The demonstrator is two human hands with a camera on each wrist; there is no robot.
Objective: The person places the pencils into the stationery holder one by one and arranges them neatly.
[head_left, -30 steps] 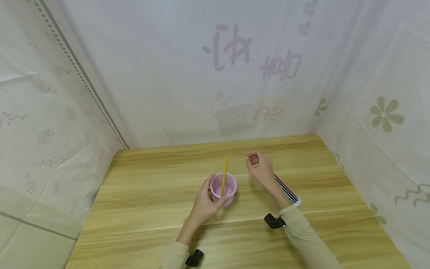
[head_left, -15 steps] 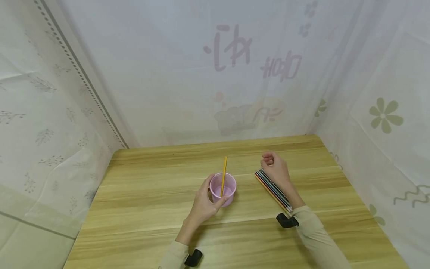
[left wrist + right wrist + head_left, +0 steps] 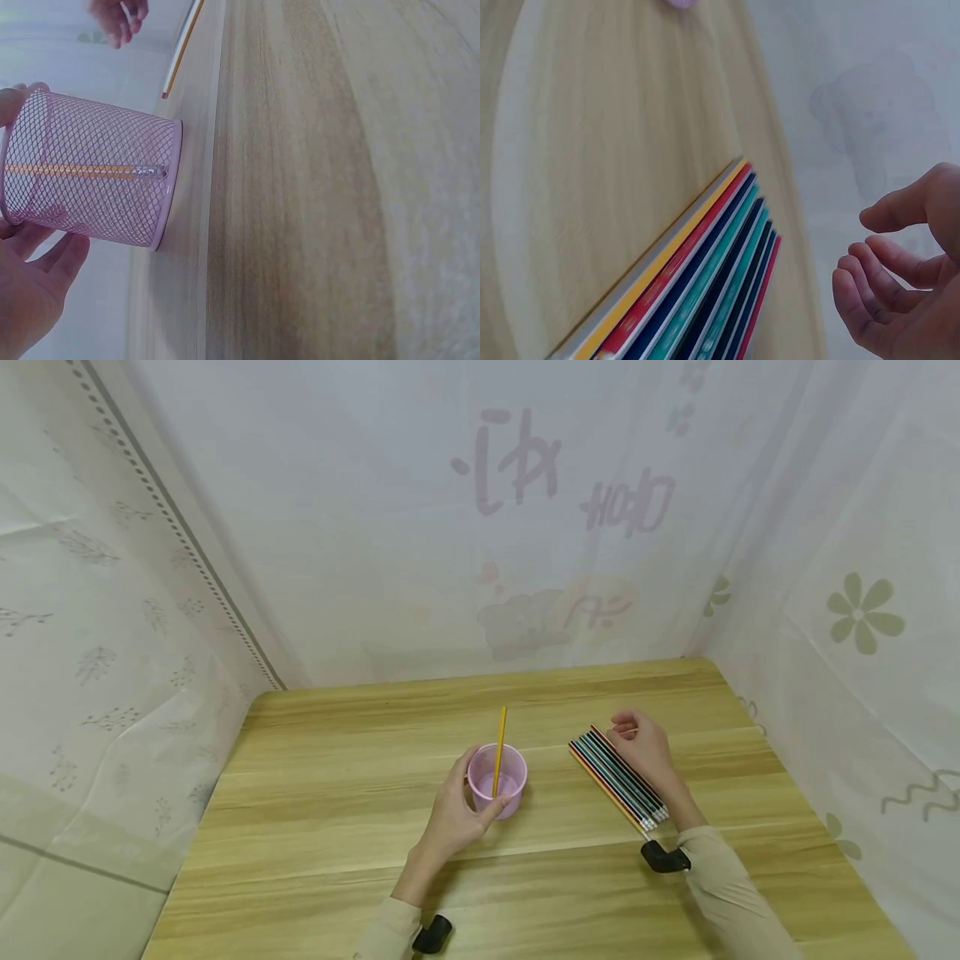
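Note:
My left hand [image 3: 452,818] grips a pink mesh pencil cup [image 3: 514,807] by its side, thumb near the front rim. One yellow pencil [image 3: 502,735] leans inside it, point up; the left wrist view shows its ferrule end [image 3: 150,172] near the cup's base. To the right, several pencils [image 3: 617,781] in red, blue, green, yellow and black lie side by side on the table. Just over their far right end hovers my right hand [image 3: 647,750]. Its thumb and loosely bent fingers stand apart in the right wrist view, with nothing between them.
The wood-grain table [image 3: 315,793] runs back to a printed white curtain [image 3: 390,527]. More curtain hangs at the left and right sides. A black camera mount sits on each wrist, the right one [image 3: 665,857] close to the pencils' near ends.
My right hand has moved right and slightly nearer, away from the cup and across the pencils, uncovering more of them. The left hand, cup and yellow pencil have stayed put.

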